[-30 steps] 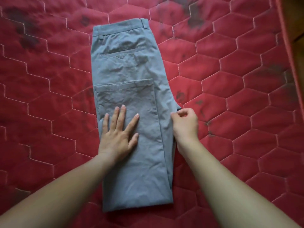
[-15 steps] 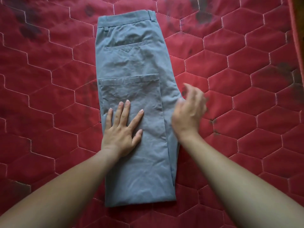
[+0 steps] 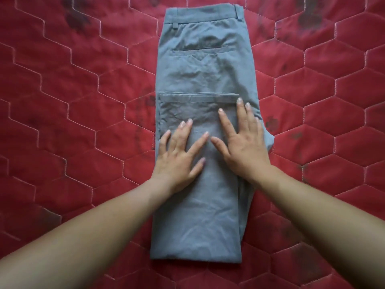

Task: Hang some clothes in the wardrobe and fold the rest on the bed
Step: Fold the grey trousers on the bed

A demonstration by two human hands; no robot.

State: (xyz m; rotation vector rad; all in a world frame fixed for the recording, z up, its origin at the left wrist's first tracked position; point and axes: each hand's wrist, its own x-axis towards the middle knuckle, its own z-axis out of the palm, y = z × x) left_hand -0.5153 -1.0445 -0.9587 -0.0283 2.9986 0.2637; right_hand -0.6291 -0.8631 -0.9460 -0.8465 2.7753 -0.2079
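Note:
Grey-blue trousers (image 3: 205, 69) lie folded lengthwise on the bed, waistband at the far end and the leg ends doubled back up to mid-length. My left hand (image 3: 180, 156) presses flat on the folded legs, fingers spread. Beside it, my right hand (image 3: 242, 142) also lies flat on the cloth, its fingertips reaching the hem edge of the doubled-back legs. Neither hand grips anything.
A red quilted bedspread (image 3: 83, 105) with a white-stitched hexagon pattern and dark smudges fills the whole view around the trousers. No other clothes, hangers or wardrobe are visible.
My right hand let go of the trousers' right edge, lifted, and came down flat on the folded legs beside my left hand. The left hand stayed pressed on the cloth.

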